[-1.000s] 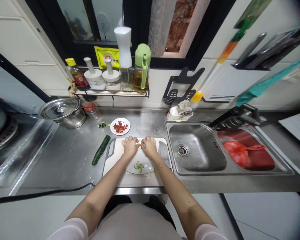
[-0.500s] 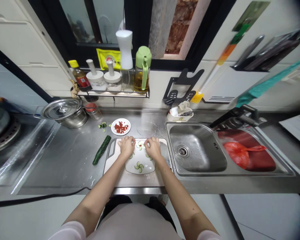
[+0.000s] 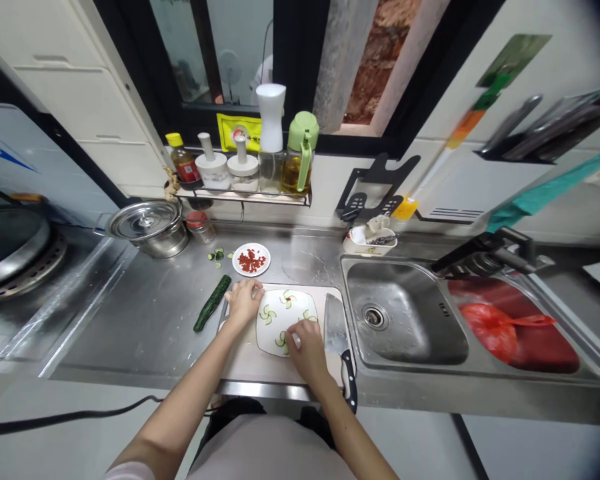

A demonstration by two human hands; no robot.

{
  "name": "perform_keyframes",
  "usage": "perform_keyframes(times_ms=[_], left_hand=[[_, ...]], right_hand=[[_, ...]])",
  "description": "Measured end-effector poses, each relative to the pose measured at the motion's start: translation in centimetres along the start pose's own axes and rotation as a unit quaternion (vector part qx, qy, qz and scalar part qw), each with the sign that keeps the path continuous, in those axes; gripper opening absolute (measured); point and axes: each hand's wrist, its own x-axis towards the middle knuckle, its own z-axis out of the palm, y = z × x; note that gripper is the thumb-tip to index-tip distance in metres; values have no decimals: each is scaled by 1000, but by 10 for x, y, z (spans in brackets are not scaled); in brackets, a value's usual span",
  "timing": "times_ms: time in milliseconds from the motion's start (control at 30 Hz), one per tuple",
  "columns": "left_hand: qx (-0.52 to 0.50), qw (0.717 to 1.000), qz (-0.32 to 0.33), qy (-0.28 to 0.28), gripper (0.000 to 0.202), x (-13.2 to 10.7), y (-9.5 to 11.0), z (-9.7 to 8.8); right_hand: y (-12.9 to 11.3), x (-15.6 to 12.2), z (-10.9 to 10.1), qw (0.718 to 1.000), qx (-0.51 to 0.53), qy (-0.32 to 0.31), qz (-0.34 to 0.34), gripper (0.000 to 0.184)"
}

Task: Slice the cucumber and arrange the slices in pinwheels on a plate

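Observation:
A white plate (image 3: pixel 273 340) lies on a pale cutting board (image 3: pixel 245 370), bearing pinwheels of thin cucumber slices (image 3: pixel 268 314). The pinwheel near the far rim has red bits in its middle. My left hand (image 3: pixel 244 303) is at the plate's left rim, its fingers curled towards the thumb; anything between them is hidden. Over the plate's near part, my right hand (image 3: pixel 307 347) has thumb and fingertips pinched at the closest pinwheel, partly covering it. What they pinch is too small to make out. Beyond the board, a small white dish (image 3: pixel 237 263) holds chopped red pieces (image 3: pixel 251 261).
A cleaver (image 3: pixel 336 323) lies on the board's right side, its black handle over the counter's edge. A cucumber (image 3: pixel 213 303) and cucumber scraps (image 3: pixel 217 255) lie left. The sink (image 3: pixel 405 307) is right; a lidded pot (image 3: pixel 153 230) and condiment rack (image 3: pixel 245 197) stand behind.
My right hand has moved from the plate's far side down to the nearest pinwheel. My left hand has shifted left to the rim. The camera view has shifted, and the cleaver's handle now shows.

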Motion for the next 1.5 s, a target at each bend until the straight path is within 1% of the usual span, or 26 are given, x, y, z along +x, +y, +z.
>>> perform_keyframes(times_ms=[100, 167, 267, 400, 500, 600, 667, 767, 833, 900, 967, 1033, 1133, 1200, 1267, 1333, 1500], left_hand=[[6, 1000, 8, -5, 19, 3, -11, -10], [13, 1000, 8, -8, 20, 6, -19, -16], [22, 1000, 1, -7, 19, 12, -31, -21], [29, 1000, -8, 3, 17, 22, -41, -20], [29, 999, -17, 12, 17, 34, -43, -18], [21, 999, -18, 27, 18, 48, -39, -19], [12, 999, -15, 36, 18, 54, -35, -20], [-20, 999, -6, 46, 16, 50, -32, -13], [-65, 996, 1, 59, 17, 35, -33, -1], [-128, 989, 6, 79, 19, 11, -36, 15], [-184, 977, -19, 104, 23, -17, -41, 29], [-209, 970, -40, 117, 27, -46, -46, 39], [-215, 970, -25, 108, 30, -80, -55, 41], [-223, 970, -7, 92, 30, -94, -61, 37], [-228, 970, -11, 84, 30, -101, -66, 35], [-236, 968, -21, 81, 29, -102, -70, 34], [-268, 960, -46, 71, 33, -96, -73, 38]], right_hand=[[-2, -15, 1, 1000, -4, -13, -8, 19], [0, -20, 2, 1000, -5, -16, -13, 19], [4, -21, 2, 1000, -10, -11, -17, 19], [5, -15, 1, 999, -17, -6, -26, 19], [3, -12, 1, 999, -11, -6, -33, 18], [1, -11, 3, 999, 6, -15, -37, 18], [1, -4, 3, 999, 17, -28, -36, 18], [1, 25, 3, 998, 23, -43, -40, 19], [1, 56, 4, 997, 17, -42, -54, 20], [2, 94, 8, 997, 3, -50, -56, 20], [3, 133, 15, 997, -19, -63, -50, 20], [5, 170, 25, 994, -56, -83, -40, 19], [8, 216, 41, 985, -117, -120, -30, 21], [10, 241, 53, 978, -149, -146, -26, 23], [10, 260, 65, 970, -171, -172, -30, 23], [7, 273, 77, 964, -183, -191, -41, 23], [-3, 288, 102, 956, -200, -207, -53, 23]])
